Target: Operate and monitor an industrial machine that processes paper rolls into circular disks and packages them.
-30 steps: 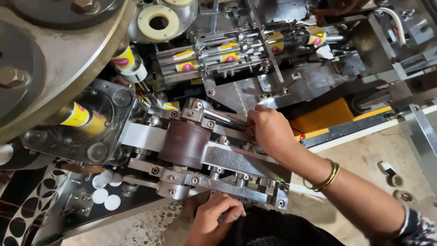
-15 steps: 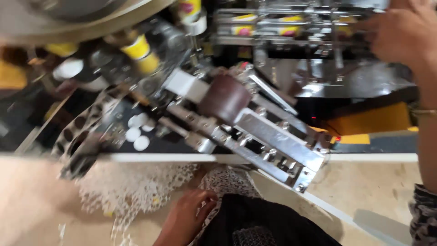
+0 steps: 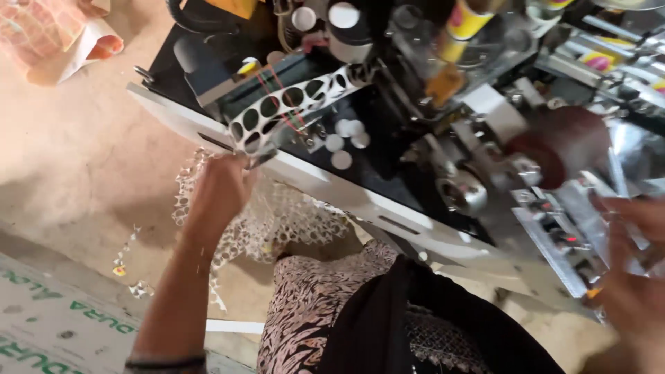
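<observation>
My left hand (image 3: 220, 188) reaches up to the machine's front edge, its fingers closed on the lower end of a white punched strip (image 3: 284, 105) full of round holes. More of this strip hangs down into a tangled heap of scrap (image 3: 280, 220) beside my knee. My right hand (image 3: 632, 277) is blurred at the right edge, fingers apart and holding nothing, just off the machine's metal frame (image 3: 554, 242). A brown roller (image 3: 564, 142) sits on the machine above that hand. Small white discs (image 3: 344, 142) lie on the black deck.
The machine's white front rail (image 3: 325, 183) runs diagonally across the view. Yellow-labelled tubes (image 3: 465, 21) stand on holders at the top. Bare concrete floor (image 3: 76, 159) lies to the left, with a printed sack (image 3: 48, 332) at bottom left and crumpled wrapping (image 3: 48, 34) at top left.
The view has swung left and down. My left hand rose from my lap to the punched strip. My right hand came away from the upper machine parts and dropped to the lower right.
</observation>
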